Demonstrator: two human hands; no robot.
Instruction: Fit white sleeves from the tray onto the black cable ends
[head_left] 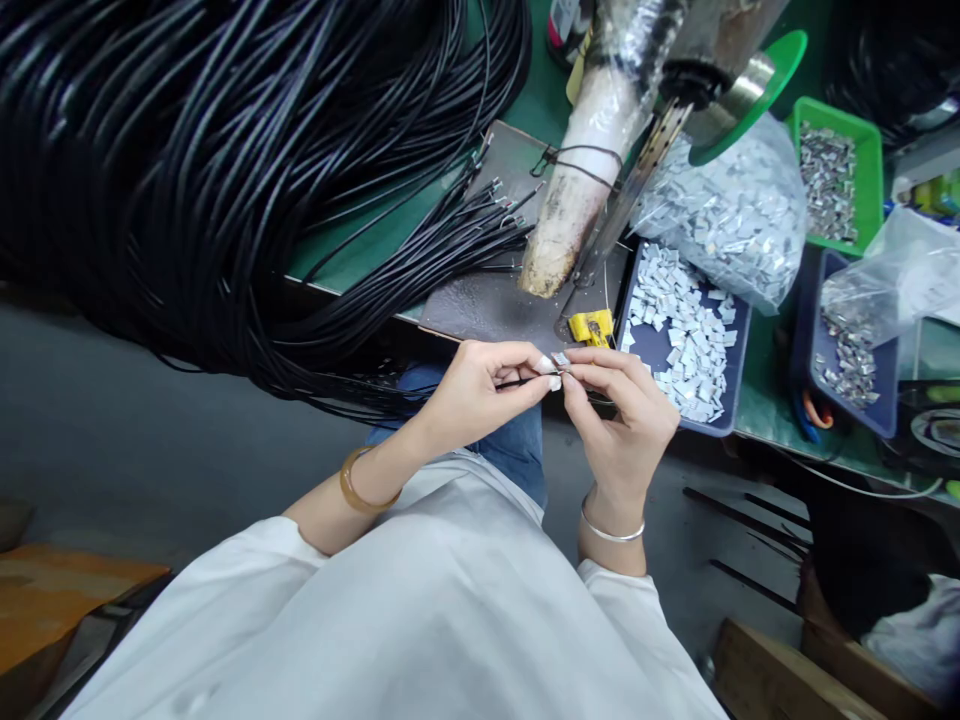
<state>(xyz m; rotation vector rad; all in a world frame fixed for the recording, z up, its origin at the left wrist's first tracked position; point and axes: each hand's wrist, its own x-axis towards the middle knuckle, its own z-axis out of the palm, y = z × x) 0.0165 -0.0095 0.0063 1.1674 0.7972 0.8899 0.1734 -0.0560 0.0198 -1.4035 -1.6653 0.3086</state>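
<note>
My left hand (480, 390) pinches a thin black cable (514, 381) between thumb and fingers near its end. Its fingertips meet those of my right hand (622, 405), which is closed around the same cable end. A small pale grey piece (560, 359) shows between the two sets of fingertips; its exact shape is too small to tell. Right beside my right hand sits a blue tray (646, 345) of small light grey rectangular pieces (686, 355). Just above my fingers, a yellow block (591, 327) rests at the edge of a dark board (487, 300).
A big bundle of black cables (225, 180) covers the left, its stripped ends on the board. A stained white tube (577, 200) and a green-rimmed solder spool (750, 100) hang above. To the right are a bag of pieces (727, 210), a green bin (866, 150) and another blue tray (885, 390).
</note>
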